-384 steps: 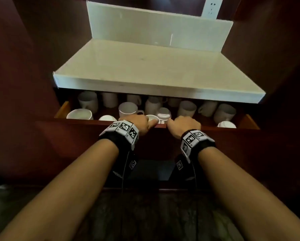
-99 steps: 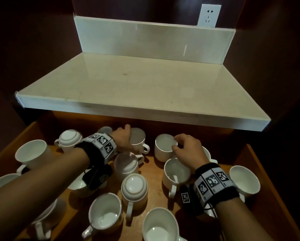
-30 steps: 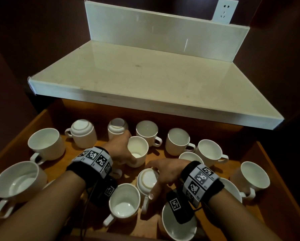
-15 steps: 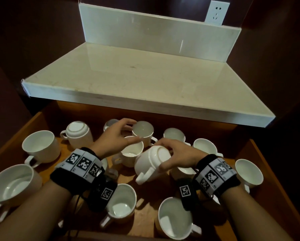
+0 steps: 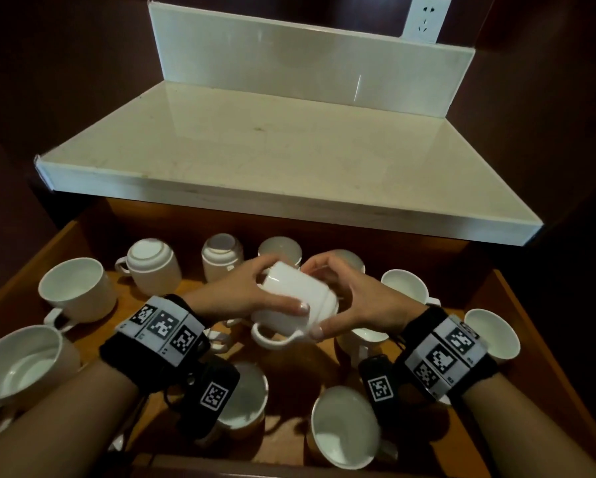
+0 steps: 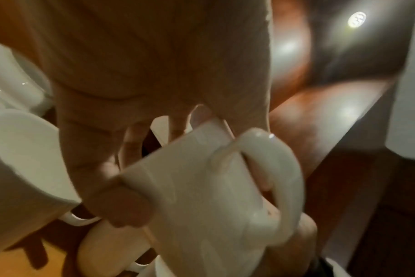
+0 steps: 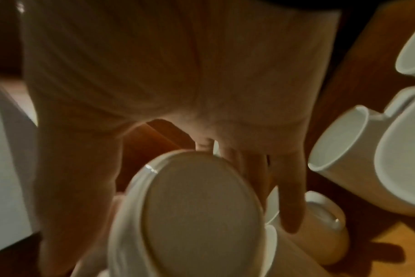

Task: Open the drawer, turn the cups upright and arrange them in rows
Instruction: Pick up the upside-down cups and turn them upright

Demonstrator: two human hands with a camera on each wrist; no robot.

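Observation:
Both hands hold one white cup [image 5: 295, 300] in the air over the middle of the open wooden drawer [image 5: 527, 339]. It lies on its side, handle [image 5: 276, 339] toward me. My left hand [image 5: 251, 288] grips the rim end, thumb [image 6: 121, 206] across the wall. My right hand [image 5: 345, 294] grips the base end [image 7: 201, 215], fingers [image 7: 284, 196] curled behind it. Two cups [image 5: 151, 263] [image 5: 222, 258] stand upside down in the back row. Several others stand upright, such as the left one [image 5: 74, 288] and the near one [image 5: 345, 426].
A pale stone countertop [image 5: 289, 160] overhangs the drawer's back edge, with a wall socket [image 5: 426, 17] above its backsplash. Dark wood panels close in both sides. Upright cups crowd the drawer's left [image 5: 14, 363] and right [image 5: 493, 334] ends.
The right hand lifted the upside-down cup off the drawer floor and tipped it onto its side. The left hand left a back-row cup and now grips the same cup.

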